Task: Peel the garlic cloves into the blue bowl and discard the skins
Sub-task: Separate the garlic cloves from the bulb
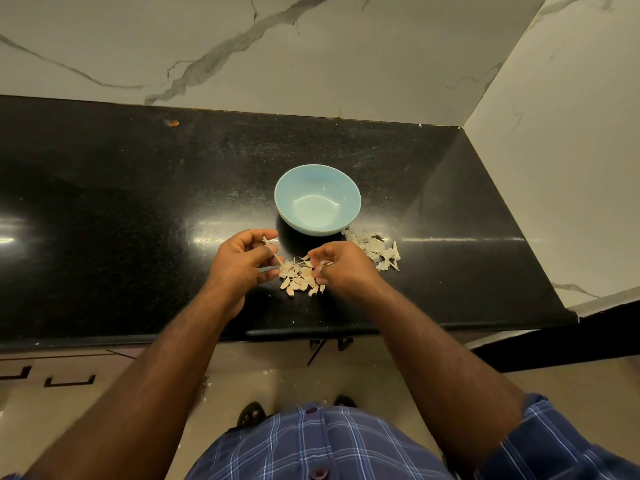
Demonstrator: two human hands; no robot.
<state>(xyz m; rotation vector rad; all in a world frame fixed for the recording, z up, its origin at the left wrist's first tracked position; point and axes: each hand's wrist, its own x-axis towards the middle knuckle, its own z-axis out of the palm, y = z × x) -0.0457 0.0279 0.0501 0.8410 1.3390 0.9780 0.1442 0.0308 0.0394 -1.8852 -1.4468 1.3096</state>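
My left hand (242,259) is pinching a garlic stem (273,252). My right hand (341,268) is curling into the garlic cloves (299,280) between both hands; grip unclear. Blue bowl (317,199) is sitting just beyond them, skins (375,249) beside my right hand.

Just one camera here, worn on the person's head, wide-angle and tilted forward and down. It looks from above the near edge of the black counter (450,209) toward its back edge and the marble wall (311,64). Both forearms reach in from the bottom, so it sits pretty close. The right corner of the counter is in shot, and the floor (270,368) below.
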